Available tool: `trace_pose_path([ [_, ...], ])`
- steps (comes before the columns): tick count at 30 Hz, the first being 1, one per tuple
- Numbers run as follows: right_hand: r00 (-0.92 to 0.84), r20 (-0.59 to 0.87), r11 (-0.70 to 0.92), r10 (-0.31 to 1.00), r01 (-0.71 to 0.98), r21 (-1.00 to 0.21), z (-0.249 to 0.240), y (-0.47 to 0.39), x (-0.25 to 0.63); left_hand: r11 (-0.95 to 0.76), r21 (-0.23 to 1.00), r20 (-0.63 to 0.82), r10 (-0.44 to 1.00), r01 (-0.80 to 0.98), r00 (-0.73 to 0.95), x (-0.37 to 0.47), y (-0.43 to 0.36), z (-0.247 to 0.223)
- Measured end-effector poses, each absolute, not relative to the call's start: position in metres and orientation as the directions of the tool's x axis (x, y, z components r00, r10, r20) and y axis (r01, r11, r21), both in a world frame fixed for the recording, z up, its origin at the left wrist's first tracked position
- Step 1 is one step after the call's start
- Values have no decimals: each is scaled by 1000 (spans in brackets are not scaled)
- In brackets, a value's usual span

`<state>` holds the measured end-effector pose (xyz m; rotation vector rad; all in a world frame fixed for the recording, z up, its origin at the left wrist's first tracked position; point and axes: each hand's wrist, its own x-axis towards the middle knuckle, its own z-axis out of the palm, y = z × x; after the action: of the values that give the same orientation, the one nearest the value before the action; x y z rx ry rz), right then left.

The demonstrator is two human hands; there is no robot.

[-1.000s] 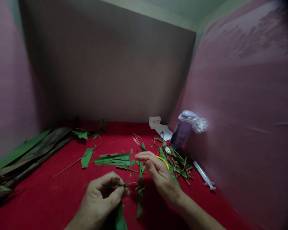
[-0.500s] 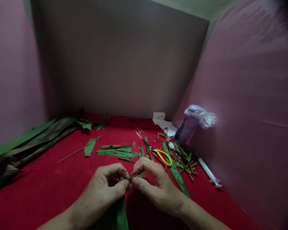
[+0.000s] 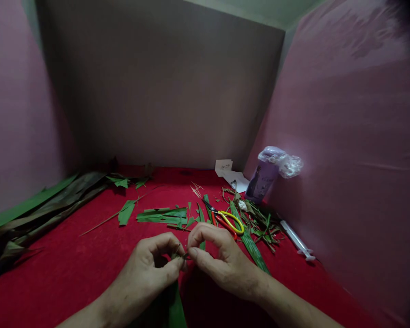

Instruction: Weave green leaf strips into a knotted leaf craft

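My left hand (image 3: pixel 148 269) pinches a long green leaf strip (image 3: pixel 176 310) between thumb and index finger; the strip hangs down toward me. At its top, a thin dark fibre strand (image 3: pixel 186 257) sticks out between the two hands. My right hand (image 3: pixel 222 264) is closed in a pinch, its thumb and index fingertips at the strand's other end. Just beyond the right hand lie scissors (image 3: pixel 237 224) with yellow handle loops, and red handles (image 3: pixel 213 219) beside them. The top of the strip is partly hidden by the left fingers.
Cut leaf pieces (image 3: pixel 162 215) and thin sticks (image 3: pixel 197 189) lie ahead on red cloth. To the right are a twig pile (image 3: pixel 264 230), a syringe (image 3: pixel 297 240), a purple cup (image 3: pixel 262 181) with plastic wrap and white paper (image 3: pixel 237 180). Long leaves (image 3: pixel 51 205) lie left.
The dark strand between the fingertips now looks shorter and lower, and the right fingertips have lifted slightly. The view has shifted a little; the leaf strip still hangs from the left hand.
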<state>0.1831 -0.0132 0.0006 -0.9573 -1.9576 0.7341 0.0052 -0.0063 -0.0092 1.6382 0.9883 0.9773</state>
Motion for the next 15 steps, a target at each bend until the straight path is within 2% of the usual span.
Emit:
trace_pose_path([
  [3,-341,372,485,863,356,-799,0,-14,182,-187,973,125,920,136,372,6,-6,-7],
  [8,-332,334,441,882,333,-833,-1,-13,182,-55,986,-16,911,159,412,8,-5,-4],
  [15,-332,229,319,915,249,-915,0,-13,181,-54,977,-37,911,208,410,9,-5,-7],
])
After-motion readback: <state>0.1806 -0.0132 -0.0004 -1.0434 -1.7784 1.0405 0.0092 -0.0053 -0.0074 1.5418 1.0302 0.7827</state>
